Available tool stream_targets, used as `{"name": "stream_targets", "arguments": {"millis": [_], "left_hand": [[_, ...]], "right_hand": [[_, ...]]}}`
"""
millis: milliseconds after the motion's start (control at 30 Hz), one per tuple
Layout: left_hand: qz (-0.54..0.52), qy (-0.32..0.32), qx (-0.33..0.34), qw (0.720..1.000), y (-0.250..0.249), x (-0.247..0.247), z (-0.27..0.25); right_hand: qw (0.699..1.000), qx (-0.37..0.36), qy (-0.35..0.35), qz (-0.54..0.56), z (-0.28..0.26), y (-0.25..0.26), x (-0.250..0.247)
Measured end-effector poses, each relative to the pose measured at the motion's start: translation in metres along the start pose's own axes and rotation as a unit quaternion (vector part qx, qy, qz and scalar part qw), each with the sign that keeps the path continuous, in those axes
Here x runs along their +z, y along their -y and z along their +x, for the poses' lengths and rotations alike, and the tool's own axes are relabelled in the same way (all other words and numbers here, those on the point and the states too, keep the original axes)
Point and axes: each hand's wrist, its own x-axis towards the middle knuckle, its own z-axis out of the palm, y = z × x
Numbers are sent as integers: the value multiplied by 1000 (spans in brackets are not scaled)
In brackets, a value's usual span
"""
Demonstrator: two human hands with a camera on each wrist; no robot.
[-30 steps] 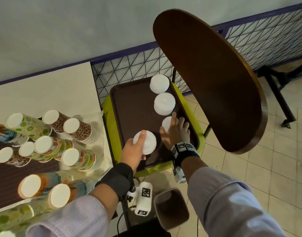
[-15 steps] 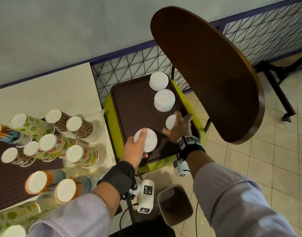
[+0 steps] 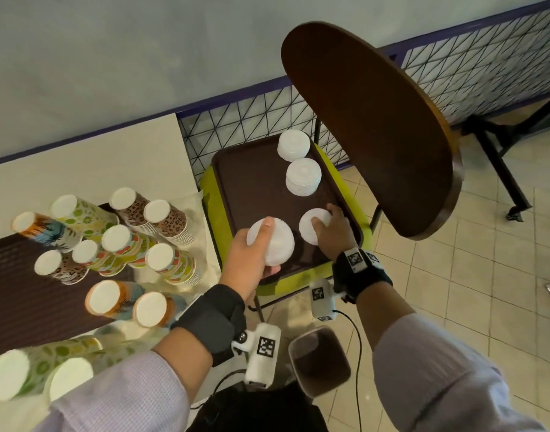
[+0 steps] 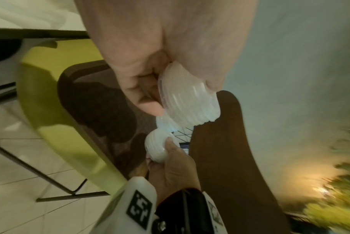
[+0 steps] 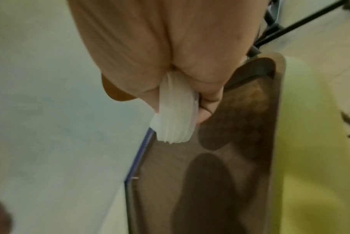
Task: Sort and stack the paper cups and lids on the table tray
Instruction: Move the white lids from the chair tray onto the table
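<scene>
Right hand (image 3: pixel 333 232) now with lid stack (image 3: pixel 314 229) raised off tray (image 3: pixel 255 188)

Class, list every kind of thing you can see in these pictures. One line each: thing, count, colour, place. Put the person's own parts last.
Tray: one, dark brown, on the green chair seat.
Green chair: one, yellow-green, beside the table.
Resting lid stacks: two, white, far end of tray.
Held lid stacks: two, white, one in each hand, above the near end of the tray.
Cup stacks: about a dozen, patterned, upside down on the table, left.
Wooden chair: one, brown, right of tray.
Bin: one, dark, on the floor.
Left hand: grips one lid stack.
Right hand: holds the other.
</scene>
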Motion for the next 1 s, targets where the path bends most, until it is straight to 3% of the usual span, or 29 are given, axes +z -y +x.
{"name": "stream_targets", "arguments": {"millis": [200,267,333,400,700,800,1000], "left_hand": [[45,2,118,992,-35,-50,-77],[56,-5,148,987,-43,-75,-103],[67,0,178,982,-53,-101,-130],[73,5,203,976,-63,-129,-155],[-8,-164,238,957,-74,-295,-210],[-42,-206,237,948,-73,-357,-224],[-93,-276,238,927,-67,-490,-242]], "right_hand": [[975,-62,-48,209,-91,42,-24],[945,-75,0,317,-120,66,-32],[891,-78,68,443,-146,93,-37],[859,-87,124,489,-171,121,-36],[865,-198,322,330,-272,226,63],[863,-232,335,298,-308,256,102],[831,-289,370,298,-376,311,200]]}}
